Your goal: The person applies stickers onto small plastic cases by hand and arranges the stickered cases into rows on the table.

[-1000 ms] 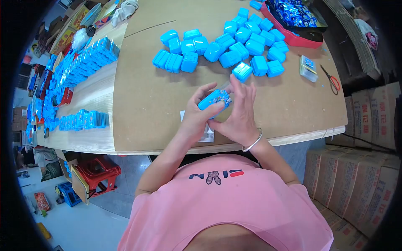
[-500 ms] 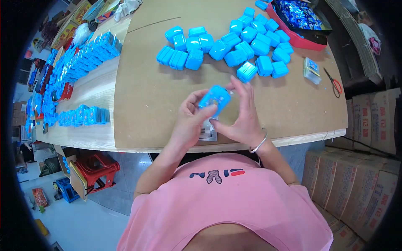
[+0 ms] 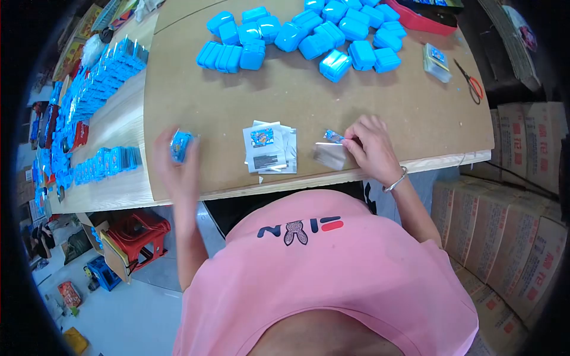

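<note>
My left hand (image 3: 178, 163), slightly blurred, is at the left of the board, its fingers round a small blue case (image 3: 180, 145) with a printed face. Between my hands lies a loose stack of clear-edged printed sachets (image 3: 262, 148), showing a blue picture and dark print. My right hand (image 3: 374, 145) pinches a small blue printed card (image 3: 333, 137) at the board's near side. Just below that card lies a clear plastic sleeve (image 3: 330, 155); I cannot tell whether the fingers also touch it. Several plain blue cases (image 3: 291, 37) are grouped at the back.
Rows of finished-looking blue cases (image 3: 113, 89) stand on the pale table to the left. At the right back are a red tray (image 3: 421, 18), a clear box of cards (image 3: 437, 62) and orange-handled scissors (image 3: 474, 89). Cartons (image 3: 493, 231) are stacked right; a red stool (image 3: 133, 234) stands left.
My hands have moved apart: the left went left with the blue case, the right moved right and now pinches a printed card. The sachet stack is uncovered. The view shifted.
</note>
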Demonstrator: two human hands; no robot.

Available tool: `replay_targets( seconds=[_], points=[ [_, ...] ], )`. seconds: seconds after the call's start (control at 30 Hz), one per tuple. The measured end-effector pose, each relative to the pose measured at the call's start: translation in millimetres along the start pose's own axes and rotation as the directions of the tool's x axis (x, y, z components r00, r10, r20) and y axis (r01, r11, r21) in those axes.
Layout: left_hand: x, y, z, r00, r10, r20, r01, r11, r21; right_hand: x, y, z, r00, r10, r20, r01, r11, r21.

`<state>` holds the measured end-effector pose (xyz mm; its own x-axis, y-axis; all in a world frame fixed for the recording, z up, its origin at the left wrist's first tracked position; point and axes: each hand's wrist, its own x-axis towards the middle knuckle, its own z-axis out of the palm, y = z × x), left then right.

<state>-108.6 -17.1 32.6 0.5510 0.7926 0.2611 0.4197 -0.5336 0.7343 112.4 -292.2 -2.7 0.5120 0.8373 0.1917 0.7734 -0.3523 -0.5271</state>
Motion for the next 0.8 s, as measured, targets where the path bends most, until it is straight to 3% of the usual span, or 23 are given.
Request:
replay_targets(
  seconds=[0.07,0.1,0.17,0.2,0.23,0.27,0.3,0.33,0.43,0.63,0.77,0.8],
  points=[
    [-9,36,29,0.925,0.272,0.265,-0.237,0.959,-0.156,10,-6,-6,0.997,-0.076,-0.033,0.078,0.995,0.056],
    [-14,51,46,0.863,0.361,0.354,-0.279,0.924,-0.263,12,-9,-8,0.993,-0.113,-0.045,0.116,0.99,0.086],
    [-20,59,86,0.759,0.343,0.553,-0.054,0.88,-0.472,18,-23,-8,0.992,-0.064,-0.109,0.085,0.977,0.194],
    [-18,58,98,0.758,0.353,0.548,-0.064,0.877,-0.475,21,-30,-8,0.985,0.003,-0.17,0.048,0.954,0.296],
    [-15,58,110,0.73,0.192,0.656,0.246,0.822,-0.514,23,-35,-9,0.971,0.078,-0.226,0.018,0.919,0.395],
    [-11,62,118,0.641,0.056,0.766,0.532,0.687,-0.496,25,-35,-13,0.948,0.156,-0.276,-0.002,0.873,0.488],
    [-9,67,122,0.638,0.074,0.766,0.523,0.689,-0.502,24,-31,-16,0.944,0.158,-0.29,0.0,0.878,0.479],
    [-9,72,124,0.652,0.091,0.753,0.522,0.666,-0.533,22,-25,-16,0.946,0.249,-0.209,-0.081,0.804,0.589],
    [-7,82,128,0.7,0.121,0.703,0.518,0.592,-0.617,19,-6,-14,0.901,0.423,0.101,-0.314,0.473,0.823],
    [4,83,143,0.689,0.115,0.715,0.504,0.632,-0.588,23,0,-15,0.88,0.465,-0.094,-0.221,0.576,0.787],
    [16,89,148,0.57,0.158,0.806,0.477,0.735,-0.481,25,-2,-28,0.88,0.473,0.048,-0.229,0.334,0.914],
    [20,92,153,0.569,0.168,0.805,0.47,0.737,-0.486,26,1,-29,0.88,0.474,0.037,-0.221,0.339,0.915]
  ],
)
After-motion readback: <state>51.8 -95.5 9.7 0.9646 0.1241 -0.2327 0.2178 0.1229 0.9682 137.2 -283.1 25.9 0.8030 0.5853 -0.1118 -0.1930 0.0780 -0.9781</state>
